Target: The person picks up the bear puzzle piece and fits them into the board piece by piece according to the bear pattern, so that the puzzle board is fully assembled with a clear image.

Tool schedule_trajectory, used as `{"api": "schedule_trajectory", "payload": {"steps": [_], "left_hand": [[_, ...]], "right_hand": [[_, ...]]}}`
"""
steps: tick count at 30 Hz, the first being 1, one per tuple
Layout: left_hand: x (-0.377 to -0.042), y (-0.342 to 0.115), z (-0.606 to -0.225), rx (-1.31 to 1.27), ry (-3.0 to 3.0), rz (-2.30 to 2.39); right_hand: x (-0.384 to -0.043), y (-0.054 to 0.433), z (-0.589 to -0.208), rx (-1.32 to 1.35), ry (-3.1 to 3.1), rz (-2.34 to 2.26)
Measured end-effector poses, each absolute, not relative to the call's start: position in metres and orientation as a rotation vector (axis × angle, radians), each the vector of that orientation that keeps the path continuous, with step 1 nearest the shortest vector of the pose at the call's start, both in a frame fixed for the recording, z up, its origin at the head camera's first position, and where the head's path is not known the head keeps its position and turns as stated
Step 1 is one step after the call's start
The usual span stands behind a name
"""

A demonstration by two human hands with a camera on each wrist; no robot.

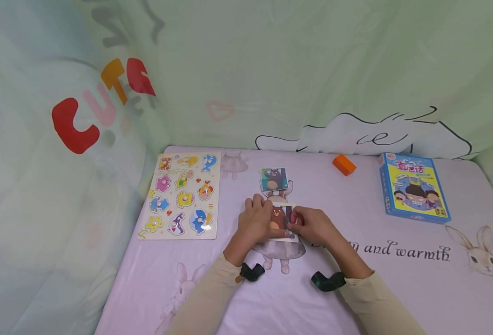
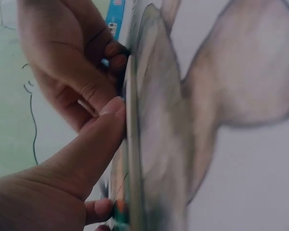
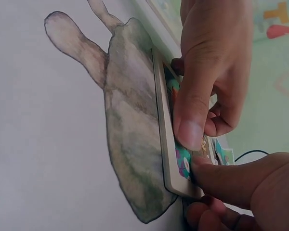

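Observation:
A bear picture puzzle (image 1: 278, 217) with a pale, thick-edged board lies on the cloth between both hands. My left hand (image 1: 255, 218) covers its left side; the thumb (image 3: 190, 132) presses on the picture near the lower edge. At the puzzle's right side my right hand (image 1: 313, 225) pinches the edge near a corner, with its thumb (image 3: 216, 175) on top and the other fingers curled at the side. The hands partly hide the picture, so I cannot tell whether a loose piece is between the right fingertips. A matching bear card (image 1: 273, 179) lies just beyond.
To the left lies a knobbed sea-animal puzzle board (image 1: 184, 197). An orange block (image 1: 344, 165) and a blue and yellow box (image 1: 415, 188) sit at the back right. A printed lilac cloth (image 1: 296, 298) covers the table, and green fabric (image 1: 246, 70) hangs behind.

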State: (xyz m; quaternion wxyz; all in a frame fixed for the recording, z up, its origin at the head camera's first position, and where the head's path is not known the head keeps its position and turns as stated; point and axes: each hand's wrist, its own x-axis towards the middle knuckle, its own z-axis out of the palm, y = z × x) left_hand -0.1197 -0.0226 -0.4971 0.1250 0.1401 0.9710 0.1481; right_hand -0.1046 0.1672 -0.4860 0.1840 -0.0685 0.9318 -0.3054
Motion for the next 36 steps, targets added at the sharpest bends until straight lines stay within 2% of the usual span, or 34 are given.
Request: {"api": "schedule_trajectory", "payload": {"steps": [9,36], "left_hand": [[-0.127,-0.037,-0.495,0.503,2.739,0.554],[-0.128,-0.033,-0.497,0.531,2.769,0.544]], "right_hand": [[-0.105,0.169,-0.484,-0.2,2.6,-0.875],[-0.107,0.169,-0.482,-0.178,2.579,-0.903]]}}
